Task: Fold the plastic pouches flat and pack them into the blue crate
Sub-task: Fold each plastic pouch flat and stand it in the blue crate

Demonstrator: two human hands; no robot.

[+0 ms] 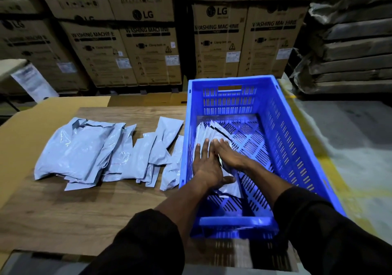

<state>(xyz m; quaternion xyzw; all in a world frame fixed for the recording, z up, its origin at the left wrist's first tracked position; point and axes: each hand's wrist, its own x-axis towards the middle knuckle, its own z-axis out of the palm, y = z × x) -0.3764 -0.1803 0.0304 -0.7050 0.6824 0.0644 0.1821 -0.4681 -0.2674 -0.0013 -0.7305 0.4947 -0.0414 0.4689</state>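
Both of my hands are down inside the blue crate (297, 139), pressing flat on a stack of grey pouches (209, 131) that lies along the crate's left wall. My left hand (206, 166) rests palm-down with straight fingers spread over the stack and the thumb out to the right on a pouch edge; my right hand (228, 152) lies just beside it, fingers straight and laid on the same stack, the fingertips of the two hands nearly touching. Neither hand grips or pinches anything, so both are open and simply pressing. The pouches in the crate fan out toward the far end, and one flap pokes out below my left hand toward the near end; the slotted crate floor shows to the right of them. Outside the crate, on the wooden table (63, 215), a loose pile of pouches (84, 151) sprawls to the left, with a few narrower ones (169, 162) overlapping right up against the crate's outer wall. Brown cardboard sheets (25, 130) lie under the table's far and left edges. Behind stand stacked washing machine cartons (146, 35), and wrapped flat bundles (347, 48) are piled at the far right.
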